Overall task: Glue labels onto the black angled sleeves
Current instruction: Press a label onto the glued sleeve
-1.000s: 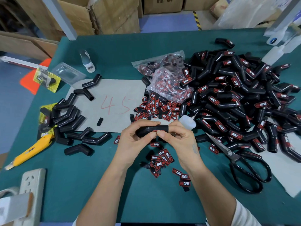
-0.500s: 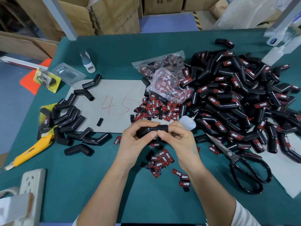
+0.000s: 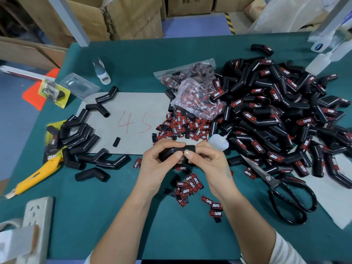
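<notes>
My left hand (image 3: 160, 161) grips a black angled sleeve (image 3: 172, 151) above the green table (image 3: 118, 210). My right hand (image 3: 205, 161) holds the sleeve's other end, with both thumbs pressing a red label (image 3: 183, 153) onto it. A small glue bottle (image 3: 218, 141) sticks out behind my right hand. Loose red-and-black labels (image 3: 188, 184) lie under my hands, and more labels (image 3: 181, 126) are heaped behind them. Unlabelled sleeves (image 3: 80, 138) lie at the left. A big heap of labelled sleeves (image 3: 276, 115) fills the right.
Black scissors (image 3: 282, 189) lie at the right, a yellow utility knife (image 3: 36, 174) at the left. A power strip (image 3: 36, 216) sits at the near left edge. A grey sheet marked 45 (image 3: 133, 111), bags of labels (image 3: 192, 88) and a white bottle (image 3: 102, 72) lie further back.
My thumbs have shifted a little on the sleeve and a red strip of the label now shows between them. Nothing else has moved.
</notes>
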Demonstrator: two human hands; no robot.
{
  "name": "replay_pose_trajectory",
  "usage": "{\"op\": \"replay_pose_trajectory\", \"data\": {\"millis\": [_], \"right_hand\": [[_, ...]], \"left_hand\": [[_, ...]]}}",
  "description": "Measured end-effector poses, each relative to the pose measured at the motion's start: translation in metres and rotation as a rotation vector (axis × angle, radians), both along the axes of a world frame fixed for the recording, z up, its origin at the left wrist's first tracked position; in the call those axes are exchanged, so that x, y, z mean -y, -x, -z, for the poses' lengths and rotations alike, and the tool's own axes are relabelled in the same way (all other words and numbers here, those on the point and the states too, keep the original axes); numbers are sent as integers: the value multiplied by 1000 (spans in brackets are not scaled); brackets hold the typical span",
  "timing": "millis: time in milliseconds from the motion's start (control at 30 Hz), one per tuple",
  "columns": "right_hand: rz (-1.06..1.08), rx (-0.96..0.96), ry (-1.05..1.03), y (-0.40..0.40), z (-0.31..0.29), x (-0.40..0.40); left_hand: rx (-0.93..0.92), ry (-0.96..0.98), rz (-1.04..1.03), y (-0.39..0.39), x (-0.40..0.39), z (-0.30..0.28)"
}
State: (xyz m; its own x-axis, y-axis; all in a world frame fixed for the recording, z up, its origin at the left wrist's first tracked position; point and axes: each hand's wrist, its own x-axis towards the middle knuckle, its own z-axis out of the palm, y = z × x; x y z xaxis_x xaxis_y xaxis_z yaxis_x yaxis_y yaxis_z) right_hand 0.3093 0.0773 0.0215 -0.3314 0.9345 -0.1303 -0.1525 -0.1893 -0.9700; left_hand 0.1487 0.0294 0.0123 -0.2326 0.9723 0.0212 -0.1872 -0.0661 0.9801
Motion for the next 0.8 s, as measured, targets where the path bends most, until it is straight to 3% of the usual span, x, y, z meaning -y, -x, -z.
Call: {"op": "replay_pose_trajectory", "data": {"millis": [800], "right_hand": [[-43,-64,54,0,0,1]], "left_hand": [[-46,-21,-11,0,0,0]]}}
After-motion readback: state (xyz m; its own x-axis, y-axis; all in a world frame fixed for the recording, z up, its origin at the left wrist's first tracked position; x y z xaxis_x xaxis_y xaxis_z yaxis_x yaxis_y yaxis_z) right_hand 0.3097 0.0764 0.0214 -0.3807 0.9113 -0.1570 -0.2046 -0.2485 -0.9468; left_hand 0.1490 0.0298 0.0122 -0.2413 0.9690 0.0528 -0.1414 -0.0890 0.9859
